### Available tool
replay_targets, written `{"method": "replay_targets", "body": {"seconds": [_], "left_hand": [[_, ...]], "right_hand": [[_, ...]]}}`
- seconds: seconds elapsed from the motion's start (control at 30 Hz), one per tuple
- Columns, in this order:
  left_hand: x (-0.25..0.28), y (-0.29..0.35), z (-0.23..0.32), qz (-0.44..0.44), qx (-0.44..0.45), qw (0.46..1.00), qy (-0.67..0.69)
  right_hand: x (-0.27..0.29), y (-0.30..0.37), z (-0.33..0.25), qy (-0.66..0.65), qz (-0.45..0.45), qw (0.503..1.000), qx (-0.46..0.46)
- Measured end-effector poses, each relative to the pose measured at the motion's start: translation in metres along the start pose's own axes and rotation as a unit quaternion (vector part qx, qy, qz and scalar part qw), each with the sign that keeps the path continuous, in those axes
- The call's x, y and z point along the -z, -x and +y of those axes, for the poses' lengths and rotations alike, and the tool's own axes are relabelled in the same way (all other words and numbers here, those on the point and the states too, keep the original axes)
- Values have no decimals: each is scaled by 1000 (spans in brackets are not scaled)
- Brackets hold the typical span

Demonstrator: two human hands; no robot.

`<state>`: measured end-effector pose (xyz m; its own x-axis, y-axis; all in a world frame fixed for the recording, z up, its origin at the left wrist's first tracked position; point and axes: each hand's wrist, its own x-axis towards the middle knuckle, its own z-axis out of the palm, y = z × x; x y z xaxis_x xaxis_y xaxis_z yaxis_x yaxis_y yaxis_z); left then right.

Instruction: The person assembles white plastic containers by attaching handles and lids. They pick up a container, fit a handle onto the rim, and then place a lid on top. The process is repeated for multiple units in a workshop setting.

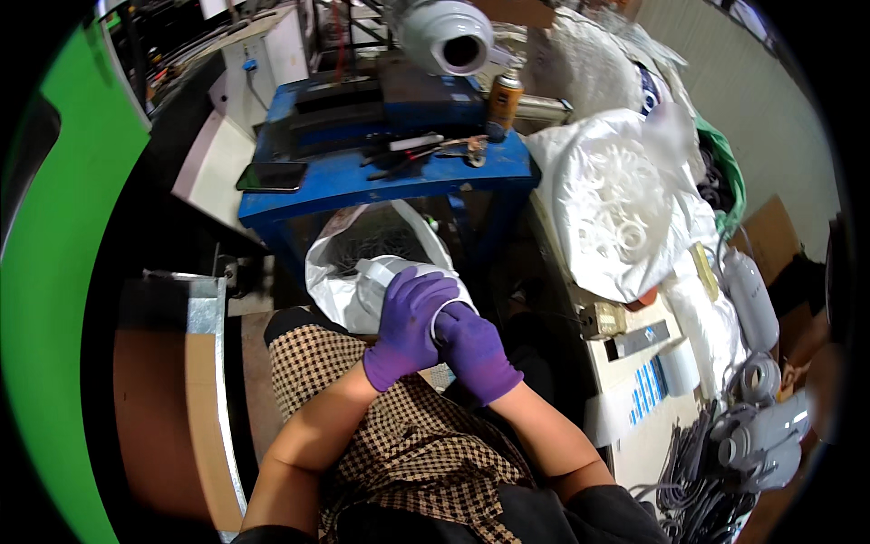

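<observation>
The pale grey housing [388,267] sits at my fingers, in front of my lap, with the open white sack [324,288] just beyond it. My left fingers [419,292], in a purple glove, are spread over its top and hold it. My right fingers [459,323], also gloved, are bent at the round rim [442,308] nearest me; whether they pinch the edge or reach inside, I cannot tell. Judging by its look, the housing is moulded plastic: stiff, hollow and light to moderate in weight. The smooth curved wall may slip if held by friction alone, so the left fingers should wrap the body broadly. The rim offers a firmer hold for the right fingers. The thin edge is likely the part most prone to chipping; apply even pressure there.
</observation>
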<state>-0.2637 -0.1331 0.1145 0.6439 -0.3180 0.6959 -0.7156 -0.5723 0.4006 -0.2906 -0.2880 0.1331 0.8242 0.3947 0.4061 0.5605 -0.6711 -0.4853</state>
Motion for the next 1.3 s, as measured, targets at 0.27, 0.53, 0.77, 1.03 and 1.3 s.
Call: {"method": "replay_targets", "body": {"seconds": [0.27,0.53,0.77,1.03,1.3], "left_hand": [[-25,13,26,-31,-40,999,13],[-5,16,47,-18,-80,996,-31],[-1,39,83,-142,-473,849,-187],[-54,12,107,-184,-493,850,-41],[-56,3,96,-176,-463,867,-45]], "right_hand": [[19,54,21,-48,-66,992,100],[116,139,18,-170,117,976,67],[188,296,100,287,208,869,-345],[181,306,109,160,270,848,-427],[240,208,87,118,330,913,-208]]}}
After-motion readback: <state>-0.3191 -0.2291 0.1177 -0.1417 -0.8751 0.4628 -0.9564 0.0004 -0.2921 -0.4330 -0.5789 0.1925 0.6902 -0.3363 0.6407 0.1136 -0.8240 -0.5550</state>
